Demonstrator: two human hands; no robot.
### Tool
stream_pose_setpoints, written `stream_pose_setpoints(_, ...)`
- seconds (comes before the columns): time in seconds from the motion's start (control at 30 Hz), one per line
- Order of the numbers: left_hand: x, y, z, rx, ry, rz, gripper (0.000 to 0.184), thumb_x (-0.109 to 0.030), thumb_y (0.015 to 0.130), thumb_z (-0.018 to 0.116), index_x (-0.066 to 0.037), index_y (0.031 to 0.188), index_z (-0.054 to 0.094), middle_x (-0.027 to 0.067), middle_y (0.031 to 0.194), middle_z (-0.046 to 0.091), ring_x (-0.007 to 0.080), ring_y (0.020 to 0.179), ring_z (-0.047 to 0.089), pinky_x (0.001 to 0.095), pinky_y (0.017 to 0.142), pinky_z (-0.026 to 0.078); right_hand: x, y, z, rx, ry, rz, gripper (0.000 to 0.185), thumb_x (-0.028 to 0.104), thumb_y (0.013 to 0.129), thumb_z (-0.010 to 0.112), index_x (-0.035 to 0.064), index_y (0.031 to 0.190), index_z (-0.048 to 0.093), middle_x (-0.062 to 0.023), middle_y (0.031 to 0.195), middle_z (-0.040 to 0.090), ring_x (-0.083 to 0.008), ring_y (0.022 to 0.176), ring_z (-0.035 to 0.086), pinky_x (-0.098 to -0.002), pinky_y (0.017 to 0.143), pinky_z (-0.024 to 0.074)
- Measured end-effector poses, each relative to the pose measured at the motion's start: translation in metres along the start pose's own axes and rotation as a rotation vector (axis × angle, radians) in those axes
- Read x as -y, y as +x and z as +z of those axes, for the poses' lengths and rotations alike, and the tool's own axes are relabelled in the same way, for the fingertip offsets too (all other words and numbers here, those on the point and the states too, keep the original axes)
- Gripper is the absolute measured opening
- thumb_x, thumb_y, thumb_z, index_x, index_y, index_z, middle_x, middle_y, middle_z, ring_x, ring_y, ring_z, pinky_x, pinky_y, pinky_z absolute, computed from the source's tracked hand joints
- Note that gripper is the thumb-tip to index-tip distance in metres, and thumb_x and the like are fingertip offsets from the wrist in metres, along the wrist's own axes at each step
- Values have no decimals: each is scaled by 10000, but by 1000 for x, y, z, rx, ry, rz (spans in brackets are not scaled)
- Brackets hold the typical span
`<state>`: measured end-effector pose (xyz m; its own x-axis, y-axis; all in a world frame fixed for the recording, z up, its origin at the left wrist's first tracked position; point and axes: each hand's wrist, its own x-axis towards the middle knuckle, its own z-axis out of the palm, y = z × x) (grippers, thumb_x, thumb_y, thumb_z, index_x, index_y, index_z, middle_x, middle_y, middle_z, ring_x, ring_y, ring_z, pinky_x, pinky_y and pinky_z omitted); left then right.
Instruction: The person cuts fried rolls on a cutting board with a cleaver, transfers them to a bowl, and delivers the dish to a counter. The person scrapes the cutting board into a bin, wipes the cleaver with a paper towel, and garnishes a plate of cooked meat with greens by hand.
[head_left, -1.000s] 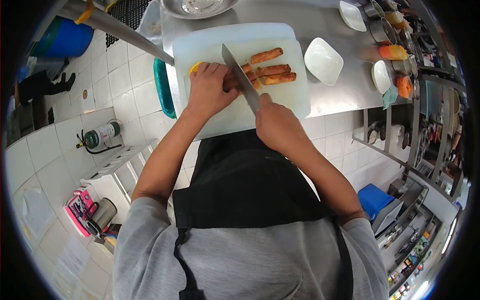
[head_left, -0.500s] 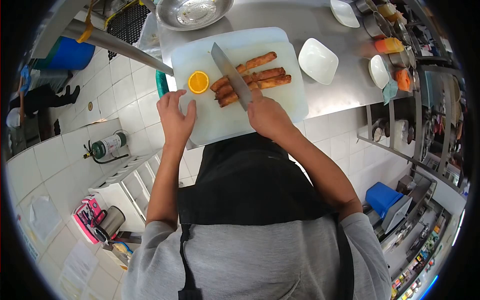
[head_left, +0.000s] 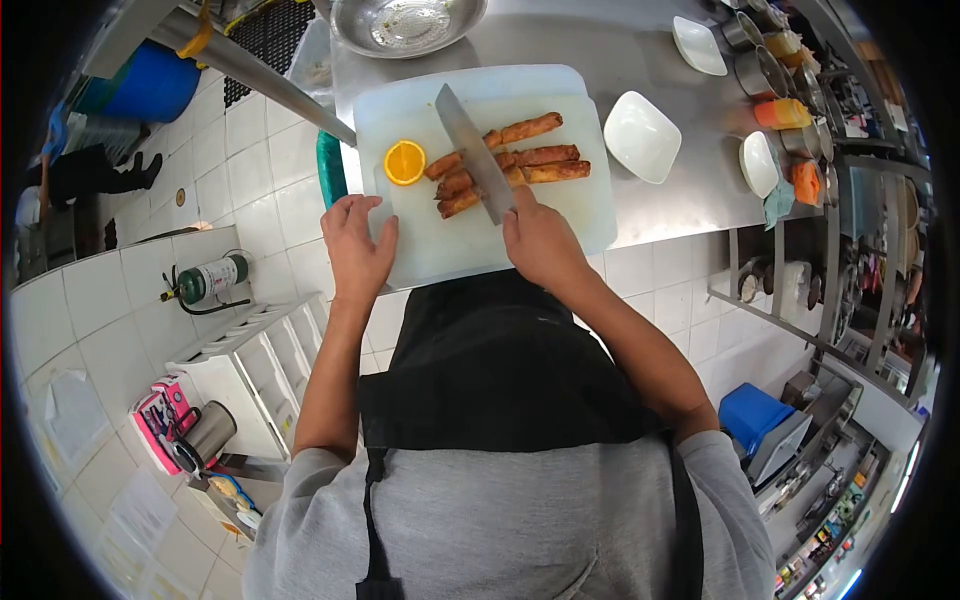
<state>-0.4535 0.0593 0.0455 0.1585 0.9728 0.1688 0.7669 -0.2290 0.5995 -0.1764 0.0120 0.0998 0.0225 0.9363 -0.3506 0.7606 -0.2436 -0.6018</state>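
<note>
In my right hand (head_left: 545, 238) is the handle of a broad kitchen knife (head_left: 472, 145). The blade lies slantwise across several brown fried rolls (head_left: 545, 156), covering their middles, so I cannot tell whether it has cut through. Beneath them is a pale cutting board (head_left: 440, 245). An orange half (head_left: 405, 162), cut face up, sits on the board left of the rolls. My left hand (head_left: 358, 245) rests at the board's left edge, fingers apart and holding nothing.
A metal bowl (head_left: 400, 25) stands behind the board. White dishes, including a square bowl (head_left: 642, 137), are on the steel counter (head_left: 560, 40) to the right. Metal pots (head_left: 760, 75) and a sauce bottle (head_left: 782, 114) line the far right. A pole (head_left: 270, 75) runs along the left.
The whole view has shifted slightly, with the board appearing a little lower and further right. Knife, rolls and both hands keep nearly the same places relative to each other.
</note>
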Motion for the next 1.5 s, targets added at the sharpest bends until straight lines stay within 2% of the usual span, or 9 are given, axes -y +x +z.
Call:
stream_pose_setpoints(0.2,-1,7,-10,-40,14,-43,331,-159,873,789,-57,1182,730,177,1292,616,371,1262,514,464,1078,436,-1,-41,-24,-148,-35,3,206,159,1048,542,-16,1142,486,-298,808,684,-513,777,681,-600,715,538)
stream_pose_setpoints(0.43,-43,59,10,-119,-114,204,159,-117,917,746,-66,1059,794,127,1291,647,383,1241,551,471,1067,449,-52,-78,-60,-460,-1,53,157,93,1038,575,-4,1156,536,-259,769,678,-490,718,674,-550,632,520)
stream_pose_setpoints(0.53,-76,96,46,-81,-89,362,202,-178,951,707,-87,1107,797,159,1365,629,430,1359,499,527,1109,422,-77,-87,-69,-472,-51,110,151,87,1036,577,-3,1152,539,-251,769,684,-475,702,676,-540,621,521)
stream_pose_setpoints(0.73,-117,139,114,261,165,296,351,-302,1028,576,-155,1279,772,191,1570,509,459,1547,316,643,1192,310,-101,-93,-66,-468,-104,115,166,97,1028,591,-4,1150,544,-239,774,691,-456,694,682,-538,622,531)
stream_pose_setpoints(0.93,-128,116,116,321,24,390,325,-230,982,609,-166,1241,794,192,1522,541,456,1522,345,620,1161,350,-109,-77,-65,-403,-131,155,192,138,1012,606,6,1132,533,-230,828,698,-453,739,694,-553,654,544)
stream_pose_setpoints(1.03,-128,109,109,387,0,327,328,-207,972,613,-168,1244,792,168,1506,552,453,1507,360,618,1152,361,-103,-68,-70,-327,-123,180,196,142,1006,607,6,1121,525,-233,856,703,-450,749,699,-551,659,554)
stream_pose_setpoints(1.23,-128,109,108,287,-59,339,278,-169,962,608,-164,1169,794,154,1473,566,445,1486,386,619,1142,370,-108,-63,-69,-332,-115,113,200,145,1004,614,2,1113,527,-228,843,700,-447,737,702,-540,649,565)
stream_pose_setpoints(1.33,-120,118,114,308,-26,261,238,-171,961,615,-149,1127,785,147,1486,552,438,1501,367,624,1149,358,-111,-63,-72,-345,-112,122,199,147,1007,614,3,1115,528,-231,813,693,-447,711,699,-539,630,564)
stream_pose_setpoints(1.5,-130,115,106,370,11,328,283,-277,894,726,-144,1142,758,225,1553,457,486,1533,294,637,1170,324,-100,-65,-80,-368,-79,87,196,148,1009,612,5,1107,521,-231,804,691,-446,703,700,-543,624,563)
